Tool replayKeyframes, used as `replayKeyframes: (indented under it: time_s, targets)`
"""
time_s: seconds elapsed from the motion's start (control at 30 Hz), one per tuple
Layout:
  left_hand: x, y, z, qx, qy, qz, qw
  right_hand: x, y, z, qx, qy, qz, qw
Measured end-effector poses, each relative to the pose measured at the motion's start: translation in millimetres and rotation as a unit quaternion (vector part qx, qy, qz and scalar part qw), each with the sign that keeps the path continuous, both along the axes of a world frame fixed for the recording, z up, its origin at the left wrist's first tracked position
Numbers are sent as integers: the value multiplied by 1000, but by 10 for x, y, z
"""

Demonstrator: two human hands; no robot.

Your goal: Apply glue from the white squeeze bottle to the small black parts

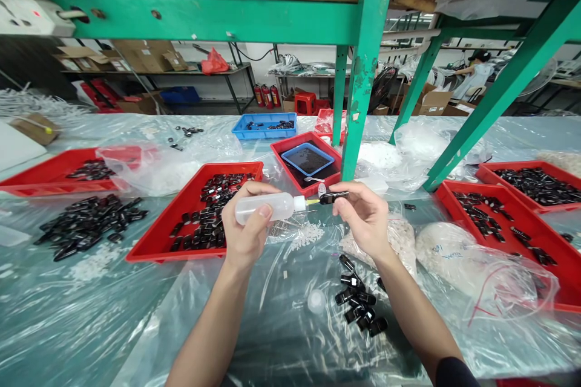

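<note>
Left hand (247,231) is wrapped round a soft translucent squeeze bottle (267,207), thumb pressing its side, yellow nozzle aimed at a small black plastic part (334,197) that the right hand (363,217) pinches btwn thumb & fingertips, above the plastic-covered table (91,314). Bottle looks light & squishy, best gripped mid-body; the part looks stiff, light, prob slippery, so hold it by the ends. Loose black parts (358,305) lie below the wrists, red tray (154,242) to the left, green post (363,72) just behind the hands.
</note>
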State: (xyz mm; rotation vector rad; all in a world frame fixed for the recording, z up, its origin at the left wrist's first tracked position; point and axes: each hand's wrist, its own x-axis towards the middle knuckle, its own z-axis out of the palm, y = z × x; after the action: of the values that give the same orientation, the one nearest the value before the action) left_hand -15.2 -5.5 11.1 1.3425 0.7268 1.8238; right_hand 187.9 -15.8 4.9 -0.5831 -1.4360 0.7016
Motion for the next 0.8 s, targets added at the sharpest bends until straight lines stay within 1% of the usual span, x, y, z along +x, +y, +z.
replayKeyframes:
  time_s: [0.23,0.37,0.57,0.7,0.8]
  targets:
    - [-16,13,-16,0,-1,-13,1000,2,-1,-20,2,6,9,1000]
    - [1,-8,-14,-3,-9,-2,1000,-3,4,-5,3,11,14,1000]
    - [12,-16,-14,18,-16,11,1000,-7,-5,-4,12,18,20,1000]
    - [13,0,-6,7,-19,9,1000,-3,-22,-7,5,10,10,1000]
    - [22,8,1,12,-20,2,1000,0,-30,1,-2,2,1,1000]
